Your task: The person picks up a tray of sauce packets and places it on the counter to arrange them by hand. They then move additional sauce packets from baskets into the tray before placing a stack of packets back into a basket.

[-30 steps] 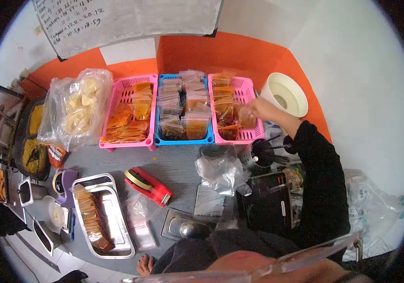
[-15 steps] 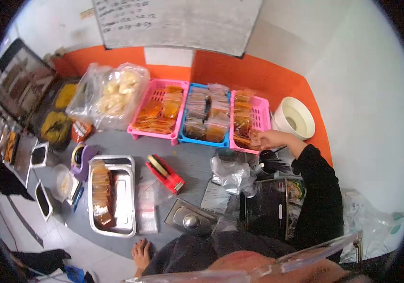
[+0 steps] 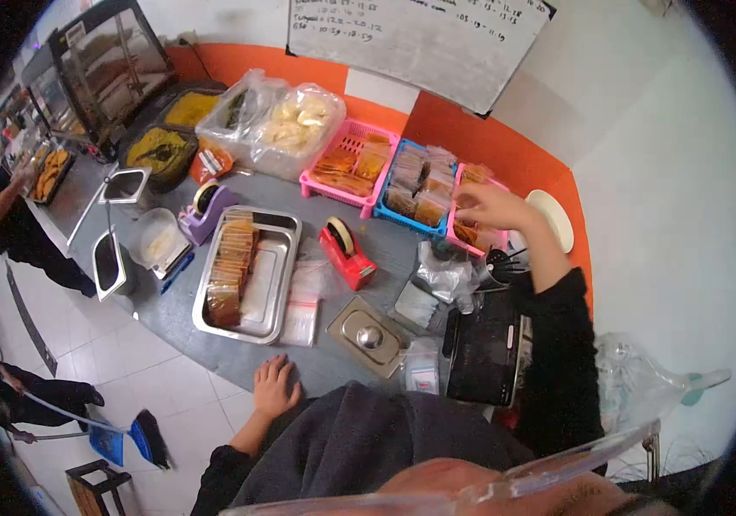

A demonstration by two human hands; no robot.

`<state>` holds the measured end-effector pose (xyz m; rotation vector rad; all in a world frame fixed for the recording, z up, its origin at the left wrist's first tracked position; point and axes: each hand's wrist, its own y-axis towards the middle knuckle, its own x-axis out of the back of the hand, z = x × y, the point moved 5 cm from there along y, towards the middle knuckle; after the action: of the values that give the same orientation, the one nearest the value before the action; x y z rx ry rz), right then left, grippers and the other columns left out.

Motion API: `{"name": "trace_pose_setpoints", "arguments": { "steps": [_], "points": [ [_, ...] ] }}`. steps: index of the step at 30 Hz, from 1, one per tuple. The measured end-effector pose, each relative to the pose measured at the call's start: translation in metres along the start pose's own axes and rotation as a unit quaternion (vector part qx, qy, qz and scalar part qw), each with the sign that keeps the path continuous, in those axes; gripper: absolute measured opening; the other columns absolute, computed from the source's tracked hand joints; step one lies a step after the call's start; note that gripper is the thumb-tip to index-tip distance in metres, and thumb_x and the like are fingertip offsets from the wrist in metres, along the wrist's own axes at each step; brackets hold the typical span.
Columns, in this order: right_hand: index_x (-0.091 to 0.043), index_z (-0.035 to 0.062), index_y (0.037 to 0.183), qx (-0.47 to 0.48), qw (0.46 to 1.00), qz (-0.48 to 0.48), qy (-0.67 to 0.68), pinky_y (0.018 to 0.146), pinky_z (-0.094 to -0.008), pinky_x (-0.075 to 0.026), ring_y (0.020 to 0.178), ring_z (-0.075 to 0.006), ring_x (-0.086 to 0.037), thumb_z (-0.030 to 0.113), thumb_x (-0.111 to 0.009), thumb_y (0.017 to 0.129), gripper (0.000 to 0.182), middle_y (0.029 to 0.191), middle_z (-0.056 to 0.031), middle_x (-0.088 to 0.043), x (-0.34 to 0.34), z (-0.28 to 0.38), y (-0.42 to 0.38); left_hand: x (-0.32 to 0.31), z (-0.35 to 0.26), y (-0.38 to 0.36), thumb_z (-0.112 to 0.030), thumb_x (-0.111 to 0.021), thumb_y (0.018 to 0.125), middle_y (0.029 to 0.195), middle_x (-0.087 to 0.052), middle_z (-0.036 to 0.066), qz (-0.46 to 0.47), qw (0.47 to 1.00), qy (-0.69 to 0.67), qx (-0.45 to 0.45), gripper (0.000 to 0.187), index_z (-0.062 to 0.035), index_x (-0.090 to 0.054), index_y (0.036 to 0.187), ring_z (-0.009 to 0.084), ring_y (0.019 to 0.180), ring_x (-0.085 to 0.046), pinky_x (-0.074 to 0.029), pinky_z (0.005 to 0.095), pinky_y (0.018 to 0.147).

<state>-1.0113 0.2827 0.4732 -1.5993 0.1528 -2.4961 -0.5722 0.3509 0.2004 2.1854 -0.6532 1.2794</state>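
Clearly the grey table (image 3: pixel 170 314) is the landmark, and all else stands on it or around it. At its far edge stand a pink basket (image 3: pixel 349 163), a blue basket (image 3: pixel 420 189) and a second pink basket (image 3: pixel 476 225), all full of small sauce packets. Nearer the middle lie a steel tray (image 3: pixel 269 279) with a row of packets, a red tape dispenser (image 3: pixel 346 254) and a steel lid (image 3: pixel 369 336). The right hand (image 3: pixel 492 206) reaches into the second pink basket, its fingers closed around a packet (image 3: pixel 466 205), I judge, though the grip is not sharp. The left hand (image 3: pixel 275 387) lies flat and open on the near edge of the table, holding nothing. I think the sleeve could knock the utensil holder (image 3: pixel 497 267) just under the arm when it draws back. On the wall behind the table a whiteboard (image 3: pixel 419 43) carries handwritten number rows, too small to read surely.
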Motion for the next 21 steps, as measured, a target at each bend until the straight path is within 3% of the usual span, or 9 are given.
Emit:
{"name": "trace_pose_setpoints", "arguments": {
  "steps": [1,4,5,8,10,12,15,19,21],
  "points": [
    [-0.054,0.0027,0.106,0.035,0.998,0.0,0.056,0.082,-0.0368,-0.045,0.096,-0.0272,-0.058,0.03,-0.06,0.081,0.038,0.102,-0.0169,-0.06,-0.02,0.008,0.016,0.003,-0.001,0.001,-0.03,-0.058,0.072,0.122,-0.046,0.012,-0.004,1.0,-0.016,-0.003,0.043,-0.0079,-0.052,0.109,0.0336,0.112,-0.041,-0.031,0.0469,0.094],
    [-0.054,0.0024,0.105,0.032,0.999,-0.016,-0.013,0.083,-0.0354,-0.045,0.097,-0.0261,-0.058,0.029,-0.061,0.08,0.037,0.102,-0.0158,-0.06,-0.065,0.063,0.043,-0.002,0.014,-0.002,-0.025,-0.058,0.073,0.118,-0.048,0.011,-0.004,0.997,-0.076,-0.022,0.039,-0.0084,-0.052,0.108,0.0329,0.108,-0.043,-0.032,0.0461,0.091],
    [-0.055,0.0024,0.105,0.025,0.998,-0.034,0.047,0.082,-0.0344,-0.045,0.096,-0.0243,-0.058,0.028,-0.062,0.08,0.036,0.101,-0.0143,-0.06,-0.085,0.068,0.054,0.005,0.018,0.0,-0.019,-0.059,0.072,0.112,-0.05,0.008,0.015,0.987,-0.147,-0.055,0.036,-0.0088,-0.053,0.106,0.0307,0.103,-0.045,-0.034,0.0434,0.088],
    [-0.055,0.0032,0.105,-0.001,0.982,-0.092,0.167,0.079,-0.0312,-0.046,0.093,-0.0195,-0.058,0.024,-0.061,0.082,0.032,0.098,-0.0096,-0.061,-0.143,0.071,0.073,0.007,0.056,-0.014,-0.015,-0.061,0.069,0.108,-0.052,0.007,0.033,0.985,-0.109,-0.127,0.036,-0.0087,-0.054,0.103,0.029,0.1,-0.046,-0.036,0.0407,0.086],
    [-0.055,0.0039,0.105,-0.019,0.965,-0.134,0.223,0.076,-0.0291,-0.046,0.09,-0.0164,-0.058,0.022,-0.06,0.084,0.028,0.097,-0.0063,-0.061,-0.179,0.074,0.077,0.032,0.077,-0.017,-0.015,-0.062,0.067,0.107,-0.052,0.006,0.007,0.987,-0.12,-0.11,0.035,-0.0088,-0.055,0.101,0.0283,0.099,-0.047,-0.037,0.0397,0.084],
    [-0.056,0.0045,0.103,-0.113,0.852,-0.22,0.462,0.072,-0.0257,-0.047,0.089,-0.0133,-0.058,0.018,-0.058,0.085,0.022,0.098,-0.0054,-0.061,-0.211,0.066,0.07,0.054,0.106,-0.016,-0.013,-0.062,0.068,0.105,-0.052,0.008,-0.047,0.992,-0.109,-0.04,0.034,-0.0078,-0.055,0.1,0.0292,0.097,-0.047,-0.036,0.0399,0.083],
    [-0.056,0.004,0.101,-0.151,0.816,-0.289,0.477,0.069,-0.0226,-0.046,0.086,-0.0107,-0.058,0.014,-0.055,0.086,0.018,0.097,-0.0049,-0.06,-0.243,0.063,0.069,0.067,0.148,-0.018,-0.015,-0.061,0.069,0.106,-0.051,0.011,-0.086,0.992,-0.078,0.044,0.032,-0.0068,-0.054,0.099,0.0307,0.098,-0.046,-0.035,0.0413,0.085],
    [-0.055,0.004,0.101,-0.189,0.807,-0.326,0.454,0.067,-0.0219,-0.046,0.082,-0.0103,-0.057,0.013,-0.055,0.085,0.018,0.093,-0.0036,-0.06,-0.231,0.06,0.082,0.079,0.168,-0.01,-0.019,-0.061,0.069,0.107,-0.049,0.013,-0.086,0.993,-0.058,0.056,0.034,-0.0055,-0.054,0.099,0.0324,0.1,-0.044,-0.033,0.0441,0.087],
    [-0.054,0.0034,0.103,-0.188,0.816,-0.339,0.428,0.068,-0.0223,-0.046,0.082,-0.0108,-0.057,0.013,-0.057,0.084,0.021,0.092,-0.0039,-0.059,-0.218,0.053,0.096,0.074,0.175,-0.008,-0.023,-0.061,0.068,0.109,-0.048,0.013,-0.098,0.995,-0.027,0.001,0.036,-0.0053,-0.054,0.099,0.0324,0.102,-0.043,-0.03,0.0476,0.089]
  ]
}}
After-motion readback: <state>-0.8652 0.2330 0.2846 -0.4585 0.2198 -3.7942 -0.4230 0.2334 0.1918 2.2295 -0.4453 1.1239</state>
